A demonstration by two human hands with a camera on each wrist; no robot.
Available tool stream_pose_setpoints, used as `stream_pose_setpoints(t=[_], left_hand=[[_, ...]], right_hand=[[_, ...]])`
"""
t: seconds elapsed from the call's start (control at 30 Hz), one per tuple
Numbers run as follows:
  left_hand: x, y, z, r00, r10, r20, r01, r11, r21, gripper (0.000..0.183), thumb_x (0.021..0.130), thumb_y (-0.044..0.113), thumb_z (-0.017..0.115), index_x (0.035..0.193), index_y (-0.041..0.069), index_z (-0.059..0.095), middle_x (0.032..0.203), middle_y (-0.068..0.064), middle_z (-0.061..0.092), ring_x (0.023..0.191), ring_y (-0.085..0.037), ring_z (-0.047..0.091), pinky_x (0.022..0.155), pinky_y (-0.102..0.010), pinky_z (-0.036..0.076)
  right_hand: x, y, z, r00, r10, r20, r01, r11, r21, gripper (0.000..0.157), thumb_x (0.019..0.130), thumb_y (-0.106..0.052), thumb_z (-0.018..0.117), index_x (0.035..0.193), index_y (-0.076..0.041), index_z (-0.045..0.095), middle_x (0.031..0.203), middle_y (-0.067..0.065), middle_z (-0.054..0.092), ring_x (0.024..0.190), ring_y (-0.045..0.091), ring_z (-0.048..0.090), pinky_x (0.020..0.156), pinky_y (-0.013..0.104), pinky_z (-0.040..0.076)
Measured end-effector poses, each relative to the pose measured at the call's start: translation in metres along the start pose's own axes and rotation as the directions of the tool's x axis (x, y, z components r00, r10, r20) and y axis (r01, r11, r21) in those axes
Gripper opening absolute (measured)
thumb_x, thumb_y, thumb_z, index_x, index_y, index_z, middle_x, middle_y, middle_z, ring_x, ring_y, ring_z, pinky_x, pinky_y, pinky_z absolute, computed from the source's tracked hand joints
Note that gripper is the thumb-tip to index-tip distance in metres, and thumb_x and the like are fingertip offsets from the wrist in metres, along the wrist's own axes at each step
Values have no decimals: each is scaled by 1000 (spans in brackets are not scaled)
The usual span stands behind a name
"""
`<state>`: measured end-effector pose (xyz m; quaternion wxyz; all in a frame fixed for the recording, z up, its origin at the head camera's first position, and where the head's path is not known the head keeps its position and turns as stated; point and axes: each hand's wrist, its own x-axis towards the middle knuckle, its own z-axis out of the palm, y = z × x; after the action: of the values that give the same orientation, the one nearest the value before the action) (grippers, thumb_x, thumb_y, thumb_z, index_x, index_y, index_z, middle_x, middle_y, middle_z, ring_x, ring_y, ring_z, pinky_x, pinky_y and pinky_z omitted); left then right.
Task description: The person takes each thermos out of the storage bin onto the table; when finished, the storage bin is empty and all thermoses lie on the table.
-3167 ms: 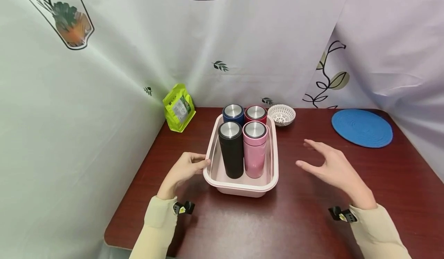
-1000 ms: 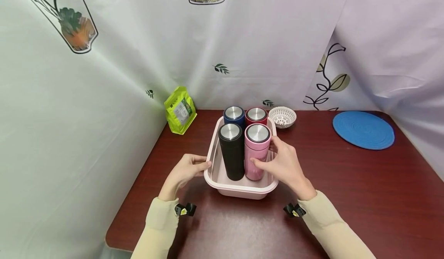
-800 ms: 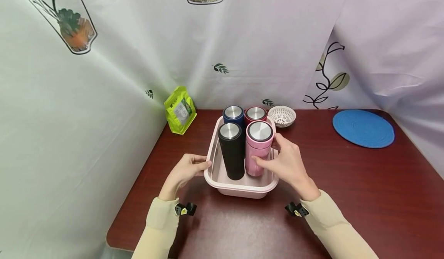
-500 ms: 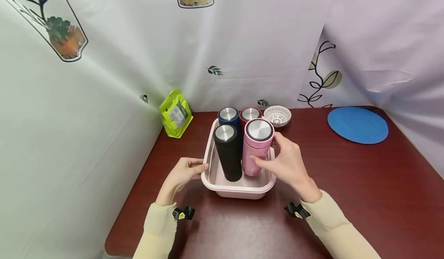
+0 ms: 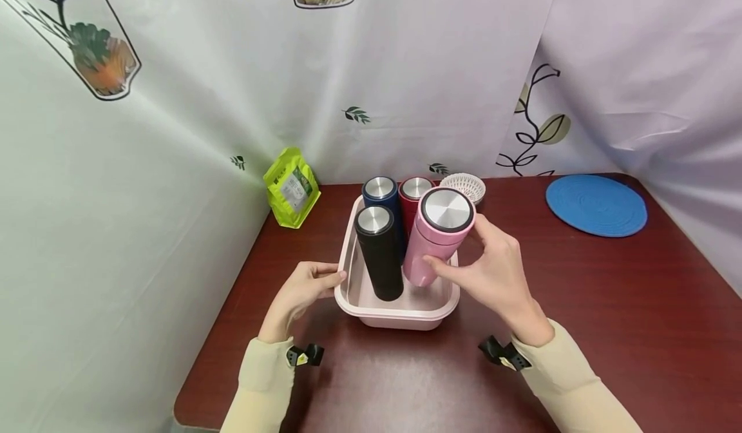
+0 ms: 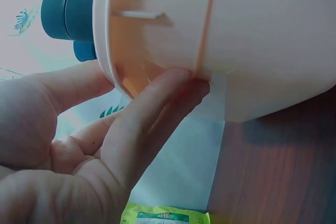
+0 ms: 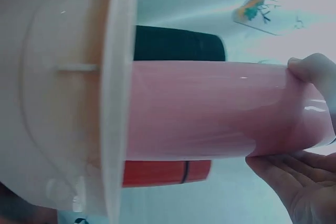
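Note:
My right hand (image 5: 493,269) grips a pink thermos (image 5: 437,243) with a steel-topped lid, thumb on the near side and fingers behind. The thermos leans to the right over the pale pink bin (image 5: 400,319); in the right wrist view the pink thermos (image 7: 210,111) rises past the rim. My left hand (image 5: 304,291) pinches the bin's left rim; in the left wrist view its thumb is over the edge and its fingers (image 6: 152,103) press the outer wall. Inside the bin stand a black thermos (image 5: 380,259), a blue thermos (image 5: 391,211) and a red thermos (image 5: 408,209), partly hidden.
A bright green pouch (image 5: 292,188) stands at the back left, by the curtain. A white woven basket (image 5: 468,185) sits behind the bin. To the far right lies a round blue placemat (image 5: 596,205) on the dark red table (image 5: 626,330).
My right hand came in from the right, took hold of the pink thermos, and has raised it and tipped its top rightward. My left hand keeps its grip on the rim.

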<state>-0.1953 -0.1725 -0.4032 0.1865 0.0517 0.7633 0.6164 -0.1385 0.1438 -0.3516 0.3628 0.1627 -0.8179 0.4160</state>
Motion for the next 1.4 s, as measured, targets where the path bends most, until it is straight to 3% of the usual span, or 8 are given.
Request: stream_pose_setpoints(t=[0.2,0.33,0.57,0.97,1.23,1.4], left_hand=[[0,-1,-1,1000,8,1,-8,1000,-4,42,93,3,61,126,-21,52,114,-34,64,94,-23,70,87,-40,58],[1,0,-2,1000,8,-1,-8,1000,-3,42,94,4,61,127,-20,52,117,-35,62,97,-25,70,88,-40,58],[1,3,-2,1000,5,-12,-5,1000,6,42,93,3,61,127,-20,52,117,-36,62,103,-35,67,87,-40,58],[0,1,0,1000,-2,-7,2,1000,-4,43,93,3,61,127,-21,51,117,-36,62,98,-28,69,88,-41,57],[0,2,1,1000,5,-4,-5,1000,-18,43,93,2,61,127,-22,50,117,-38,61,94,-23,70,87,-40,58],[1,0,0,1000,3,4,-3,1000,-18,44,93,3,61,127,-22,50,116,-38,61,92,-21,70,85,-39,59]], right_hand=[[4,-12,-13,1000,4,-3,-4,999,38,75,55,-19,96,121,-7,64,110,2,70,103,13,64,94,11,46],[7,-17,-22,1000,-12,-26,13,998,53,80,54,-15,97,126,-8,62,117,3,69,107,11,62,96,13,47],[12,-20,-33,992,-35,-117,45,996,80,74,52,-8,95,120,-4,66,110,7,71,101,3,62,88,11,49],[17,-18,-47,986,-18,-167,28,998,60,70,51,-1,92,116,2,66,106,12,70,97,0,60,83,11,48],[21,-5,-52,982,25,-188,-23,1000,14,67,53,-4,93,115,-1,68,101,3,70,92,-2,60,76,8,48],[24,3,-54,979,55,-196,-60,998,-22,64,56,-5,93,114,-3,68,99,7,72,87,-6,60,72,6,46]])
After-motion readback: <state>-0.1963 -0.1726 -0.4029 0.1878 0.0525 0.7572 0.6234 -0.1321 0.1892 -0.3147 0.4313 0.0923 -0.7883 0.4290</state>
